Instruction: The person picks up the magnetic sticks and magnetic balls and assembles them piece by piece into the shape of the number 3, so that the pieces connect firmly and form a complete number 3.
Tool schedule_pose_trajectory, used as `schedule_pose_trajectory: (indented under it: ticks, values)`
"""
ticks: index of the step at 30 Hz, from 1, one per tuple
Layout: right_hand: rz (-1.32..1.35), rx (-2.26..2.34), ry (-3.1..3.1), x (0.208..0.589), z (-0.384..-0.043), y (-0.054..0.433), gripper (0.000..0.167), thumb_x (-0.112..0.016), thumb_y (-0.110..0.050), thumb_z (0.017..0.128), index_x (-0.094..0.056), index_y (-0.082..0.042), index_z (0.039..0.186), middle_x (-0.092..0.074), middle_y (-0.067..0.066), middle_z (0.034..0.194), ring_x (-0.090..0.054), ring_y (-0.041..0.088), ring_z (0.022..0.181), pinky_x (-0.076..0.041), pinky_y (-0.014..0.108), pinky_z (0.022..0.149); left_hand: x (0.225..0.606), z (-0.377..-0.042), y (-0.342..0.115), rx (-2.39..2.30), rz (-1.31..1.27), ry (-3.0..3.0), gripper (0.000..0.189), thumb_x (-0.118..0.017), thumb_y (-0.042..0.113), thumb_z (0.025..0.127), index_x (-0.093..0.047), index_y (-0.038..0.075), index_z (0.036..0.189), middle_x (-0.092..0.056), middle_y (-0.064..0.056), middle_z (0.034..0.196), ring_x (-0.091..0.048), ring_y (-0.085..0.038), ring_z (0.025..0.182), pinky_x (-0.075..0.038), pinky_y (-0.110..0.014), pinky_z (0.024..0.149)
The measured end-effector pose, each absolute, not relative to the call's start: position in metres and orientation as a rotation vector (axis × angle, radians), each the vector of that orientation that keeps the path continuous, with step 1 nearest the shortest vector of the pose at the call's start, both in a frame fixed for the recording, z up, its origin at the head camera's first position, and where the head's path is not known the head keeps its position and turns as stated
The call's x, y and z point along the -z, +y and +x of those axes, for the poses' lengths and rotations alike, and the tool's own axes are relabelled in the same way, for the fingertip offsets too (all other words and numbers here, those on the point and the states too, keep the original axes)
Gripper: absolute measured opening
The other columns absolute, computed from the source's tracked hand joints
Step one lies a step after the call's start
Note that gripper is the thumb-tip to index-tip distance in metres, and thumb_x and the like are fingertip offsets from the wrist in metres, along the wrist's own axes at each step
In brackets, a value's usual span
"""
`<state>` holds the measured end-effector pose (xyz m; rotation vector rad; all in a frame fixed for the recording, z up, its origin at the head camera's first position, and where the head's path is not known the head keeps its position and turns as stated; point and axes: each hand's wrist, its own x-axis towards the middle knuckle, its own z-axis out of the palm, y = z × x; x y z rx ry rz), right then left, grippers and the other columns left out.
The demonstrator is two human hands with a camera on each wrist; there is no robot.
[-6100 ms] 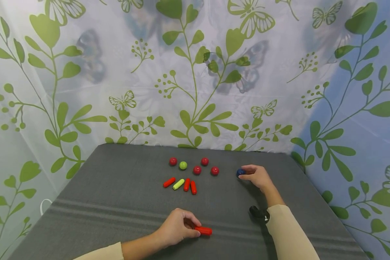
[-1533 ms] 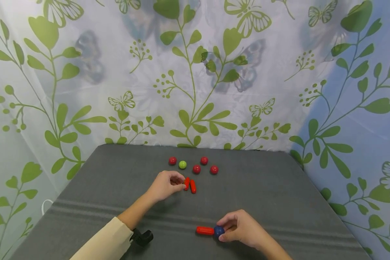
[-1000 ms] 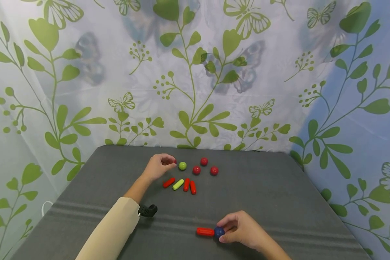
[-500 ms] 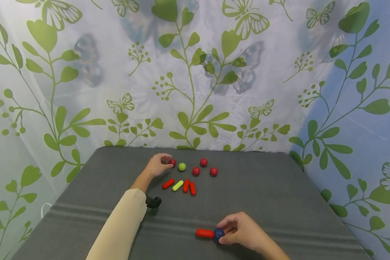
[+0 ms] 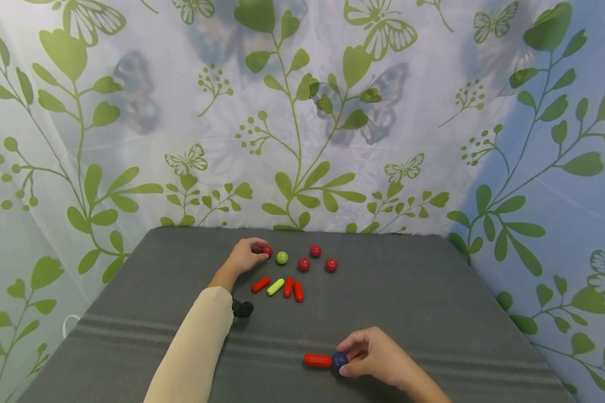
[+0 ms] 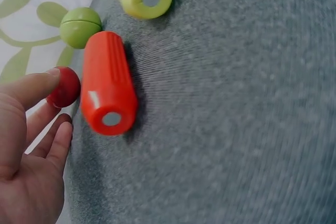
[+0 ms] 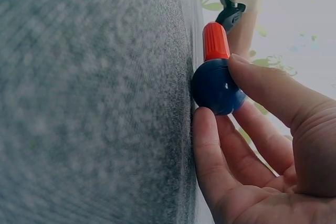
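Observation:
At the back left, my left hand [image 5: 243, 257] pinches a red ball [image 5: 268, 252] between thumb and fingers. In the left wrist view that ball [image 6: 65, 87] shows past the thumb, beside a ribbed red rod [image 6: 107, 82] with a grey disc in its end. Near the front, my right hand [image 5: 375, 358] holds a dark blue ball [image 5: 339, 361] by thumb and fingertips. A red rod [image 5: 317, 360] points left from that ball, its end against it. The right wrist view shows the blue ball [image 7: 218, 87] low against the grey cloth.
A light green ball [image 5: 282, 257] and several red balls [image 5: 303, 264] lie right of my left hand. In front of them are red rods [image 5: 298, 291] and a yellow-green rod [image 5: 275, 287]. A leaf-patterned curtain [image 5: 302, 140] hangs behind the grey table [image 5: 408, 291].
The blue ball has come from the right to the red rod's end, where my left hand let go. My left hand has passed over the rods to pinch the red ball; my right hand stays still lately.

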<state>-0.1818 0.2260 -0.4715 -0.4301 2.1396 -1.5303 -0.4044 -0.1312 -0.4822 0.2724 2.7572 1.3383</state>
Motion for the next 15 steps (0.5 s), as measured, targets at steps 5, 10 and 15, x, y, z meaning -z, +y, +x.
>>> schedule_pose_trajectory:
  ticks: [5, 10, 15]
  values:
    - [-0.438, 1.525, 2.14, 0.4704, -0.182, 0.2261, 0.033, -0.087, -0.01, 0.079, -0.076, 0.001, 0.107, -0.076, 0.015, 0.094, -0.069, 0.016, 0.082, -0.057, 0.024, 0.068, 0.4866, -0.4068, -0.1296, -1.345, 0.278, 2.769, 0.039, -0.072, 0.016, 0.097, -0.064, 0.008, 0.134, -0.068, -0.016, 0.128, -0.064, -0.032, 0.119, -0.053, -0.047, 0.098]
    - [-0.427, 1.53, 2.138, 0.4714, -0.1824, 0.2258, 0.033, -0.088, -0.01, 0.079, -0.076, 0.001, 0.107, -0.076, 0.014, 0.094, -0.069, 0.016, 0.082, -0.057, 0.024, 0.068, 0.4888, -0.4096, -0.129, -1.346, 0.265, 2.79, 0.037, -0.074, 0.016, 0.095, -0.066, 0.009, 0.131, -0.069, -0.015, 0.126, -0.064, -0.031, 0.117, -0.053, -0.047, 0.096]
    - [-0.411, 1.533, 2.134, 0.4724, -0.1829, 0.2257, 0.032, -0.088, -0.01, 0.079, -0.076, 0.001, 0.107, -0.075, 0.013, 0.093, -0.068, 0.016, 0.082, -0.057, 0.024, 0.068, 0.4881, -0.4094, -0.129, -1.365, 0.25, 2.795, 0.034, -0.076, 0.013, 0.093, -0.068, 0.009, 0.125, -0.07, -0.015, 0.124, -0.065, -0.031, 0.114, -0.053, -0.048, 0.097]
